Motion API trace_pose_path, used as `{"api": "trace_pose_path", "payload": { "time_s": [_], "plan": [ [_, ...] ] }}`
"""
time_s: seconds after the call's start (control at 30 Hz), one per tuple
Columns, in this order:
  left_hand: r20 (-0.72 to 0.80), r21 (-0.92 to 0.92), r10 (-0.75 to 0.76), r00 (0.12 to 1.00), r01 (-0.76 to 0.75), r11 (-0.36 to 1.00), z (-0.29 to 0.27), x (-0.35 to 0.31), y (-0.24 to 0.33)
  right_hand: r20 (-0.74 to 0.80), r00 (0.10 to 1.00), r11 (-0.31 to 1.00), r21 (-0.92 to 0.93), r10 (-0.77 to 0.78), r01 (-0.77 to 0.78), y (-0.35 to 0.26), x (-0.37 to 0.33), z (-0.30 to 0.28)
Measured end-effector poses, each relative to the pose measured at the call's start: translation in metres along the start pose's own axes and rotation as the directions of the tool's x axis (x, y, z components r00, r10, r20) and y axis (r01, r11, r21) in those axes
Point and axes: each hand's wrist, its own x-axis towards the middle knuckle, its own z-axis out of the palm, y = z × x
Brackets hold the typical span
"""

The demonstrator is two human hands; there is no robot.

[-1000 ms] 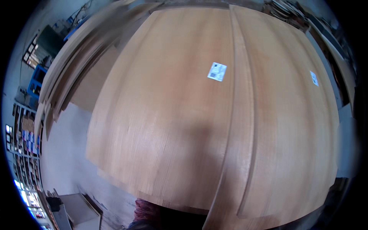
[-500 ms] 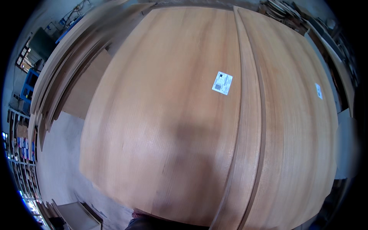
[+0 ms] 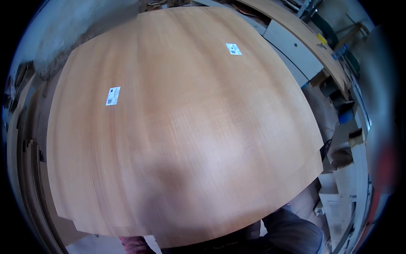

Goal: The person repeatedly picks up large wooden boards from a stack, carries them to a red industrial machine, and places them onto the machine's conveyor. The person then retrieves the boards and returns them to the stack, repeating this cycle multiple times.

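Note:
A large wood-grain panel (image 3: 182,127) fills most of the view just in front of me. Two white printed labels stick to its face: one label (image 3: 112,96) left of the middle, the other label (image 3: 233,49) near the far right. Neither of my hands shows; the panel covers the area where they might be. Below its near edge, a reddish knitted patch (image 3: 134,244) peeks out at the left, too little to identify. My dark trouser leg (image 3: 292,230) appears under the near right edge. A soft shadow falls across the panel's near part.
Boards (image 3: 31,186) stand stacked along the left side, below a stained wall (image 3: 84,25). At the far right is a white drawer unit (image 3: 292,46) under a wooden worktop (image 3: 279,12). White cabinet parts (image 3: 338,194) and offcuts stand close on the right.
The view has swung round: the stacked boards moved from far left to near left, and the drawer unit came into sight. Two panels with a strip between them gave way to one broad face.

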Motion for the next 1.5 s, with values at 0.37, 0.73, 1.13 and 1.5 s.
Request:
{"api": "trace_pose_path", "payload": {
  "time_s": [0.37,0.73,1.13,1.5],
  "plan": [
    [-0.158,0.623,0.714,0.683,-0.491,0.608,0.045,-0.195,0.158,-0.087,0.992,0.984,0.159,0.095,-0.08,0.013,-0.095,-0.073],
    [0.789,0.573,0.445,0.424,-0.77,-0.28,0.298,-0.213,0.191,-0.16,0.977,0.943,0.323,0.14,-0.083,0.029,-0.177,-0.13],
    [0.905,0.423,0.215,0.366,-0.729,-0.539,0.382,-0.112,0.194,-0.244,0.949,0.888,0.455,0.199,-0.069,0.073,-0.239,-0.108],
    [0.884,0.468,0.257,0.391,-0.724,-0.507,0.43,-0.05,0.245,0.075,0.899,0.782,0.467,0.431,-0.413,0.139,-0.31,0.079]
  ]
}}
